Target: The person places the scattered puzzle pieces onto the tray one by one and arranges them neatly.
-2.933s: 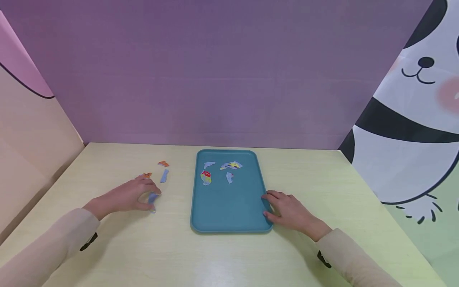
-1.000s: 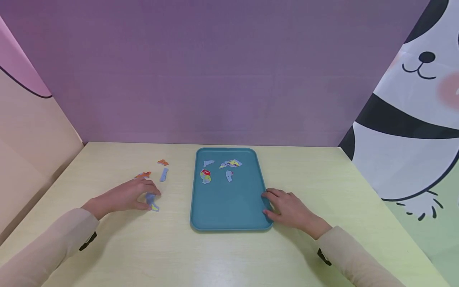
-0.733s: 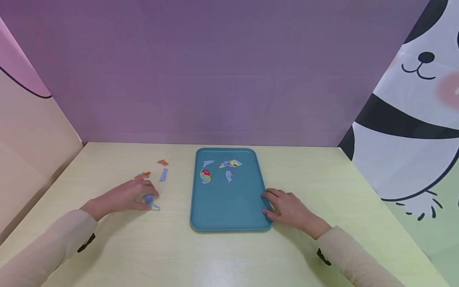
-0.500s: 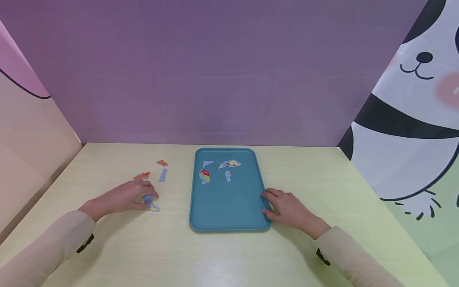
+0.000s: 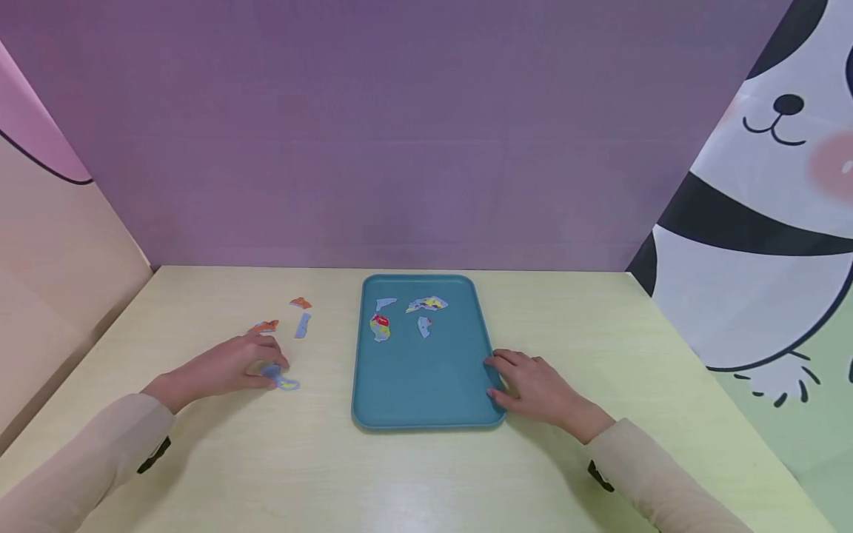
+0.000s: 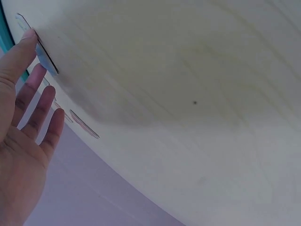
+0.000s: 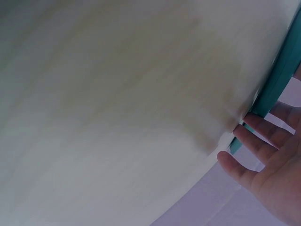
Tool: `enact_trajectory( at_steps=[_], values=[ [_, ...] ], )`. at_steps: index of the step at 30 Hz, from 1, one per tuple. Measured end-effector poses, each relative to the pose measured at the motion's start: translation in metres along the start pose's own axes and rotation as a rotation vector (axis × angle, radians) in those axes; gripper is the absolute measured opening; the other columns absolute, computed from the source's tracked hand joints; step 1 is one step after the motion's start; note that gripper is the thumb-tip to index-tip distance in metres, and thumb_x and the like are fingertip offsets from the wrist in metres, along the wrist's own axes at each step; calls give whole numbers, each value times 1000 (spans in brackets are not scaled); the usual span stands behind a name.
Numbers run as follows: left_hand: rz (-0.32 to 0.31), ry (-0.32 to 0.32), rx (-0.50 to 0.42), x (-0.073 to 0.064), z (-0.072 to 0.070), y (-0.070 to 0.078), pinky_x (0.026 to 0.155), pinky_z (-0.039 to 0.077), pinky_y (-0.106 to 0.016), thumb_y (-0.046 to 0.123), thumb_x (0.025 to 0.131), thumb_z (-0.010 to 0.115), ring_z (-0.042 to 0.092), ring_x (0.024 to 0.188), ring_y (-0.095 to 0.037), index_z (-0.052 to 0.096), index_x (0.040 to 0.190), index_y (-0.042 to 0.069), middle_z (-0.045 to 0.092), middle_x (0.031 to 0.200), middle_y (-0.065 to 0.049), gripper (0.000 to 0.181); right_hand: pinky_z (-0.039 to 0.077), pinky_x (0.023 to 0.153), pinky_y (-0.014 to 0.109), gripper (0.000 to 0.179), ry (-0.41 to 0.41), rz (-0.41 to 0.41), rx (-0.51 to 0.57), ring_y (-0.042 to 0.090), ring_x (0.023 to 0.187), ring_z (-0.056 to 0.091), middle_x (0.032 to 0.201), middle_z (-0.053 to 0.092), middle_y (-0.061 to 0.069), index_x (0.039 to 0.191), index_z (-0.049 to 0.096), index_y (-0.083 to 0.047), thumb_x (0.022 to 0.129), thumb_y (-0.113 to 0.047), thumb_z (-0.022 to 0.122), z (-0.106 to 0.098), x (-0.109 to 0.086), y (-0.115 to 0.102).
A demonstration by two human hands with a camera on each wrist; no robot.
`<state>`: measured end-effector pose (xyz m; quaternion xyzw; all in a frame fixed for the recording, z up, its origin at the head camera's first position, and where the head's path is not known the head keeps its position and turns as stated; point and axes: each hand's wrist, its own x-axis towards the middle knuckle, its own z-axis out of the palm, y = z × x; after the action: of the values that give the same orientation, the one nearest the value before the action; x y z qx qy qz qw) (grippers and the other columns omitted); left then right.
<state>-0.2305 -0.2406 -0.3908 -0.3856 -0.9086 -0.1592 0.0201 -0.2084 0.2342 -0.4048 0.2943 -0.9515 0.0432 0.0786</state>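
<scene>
My left hand pinches a pale blue and yellow irregular puzzle piece on the table, left of the tray. In the left wrist view the thumb lies at one part of this flat piece and the index fingertip at its edge, with the other fingers loosely extended. Part of the piece is hidden under the hand. My right hand rests at the right rim of a teal tray, fingers relaxed along the edge. The right wrist view shows its fingertips beside the tray's side.
Beyond the left hand lie two orange pieces, a nearer one and a farther one, and a narrow blue piece. Several pieces, one with red on it, lie in the tray's far half. A purple backdrop stands behind the table.
My left hand has drawn back slightly to the left, and the puzzle piece has turned so its yellow end points more to the right. The right hand stays at the tray rim.
</scene>
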Motion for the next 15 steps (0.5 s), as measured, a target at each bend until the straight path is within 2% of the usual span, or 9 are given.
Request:
enact_trajectory(
  at_steps=[3, 8, 12, 15],
  values=[
    [-27, -7, 2, -2, 0, 0, 87, 44, -37, 19, 73, 75, 50, 97, -12, 68, 94, 22, 61, 92, 14, 22, 46, 82, 49, 46, -9, 5, 0, 31, 113, 53, 123, 55, 15, 120, 56, -6, 83, -32, 63, 1, 0, 0],
    [-32, -5, -11, -3, -1, -2, 95, 40, -44, 19, 73, 75, 50, 106, -20, 69, 92, 22, 60, 90, 14, 20, 46, 82, 49, 46, -16, 9, 0, 31, 113, 53, 124, 55, 15, 120, 56, -6, 83, -33, 63, 1, 0, 0],
    [-30, 7, 4, -4, 1, -2, 92, 41, -47, 19, 73, 75, 49, 111, -26, 69, 91, 23, 59, 89, 15, 20, 46, 82, 50, 46, -18, 9, -1, 31, 113, 53, 124, 55, 15, 120, 56, -6, 84, -33, 62, 1, 0, 0],
    [-30, 16, 35, -4, 2, -2, 87, 43, -43, 21, 73, 75, 51, 106, -20, 69, 90, 25, 57, 88, 16, 18, 46, 82, 50, 46, -18, 9, 1, 31, 113, 53, 124, 55, 15, 120, 56, -6, 84, -33, 62, 0, 0, 0]
  ],
)
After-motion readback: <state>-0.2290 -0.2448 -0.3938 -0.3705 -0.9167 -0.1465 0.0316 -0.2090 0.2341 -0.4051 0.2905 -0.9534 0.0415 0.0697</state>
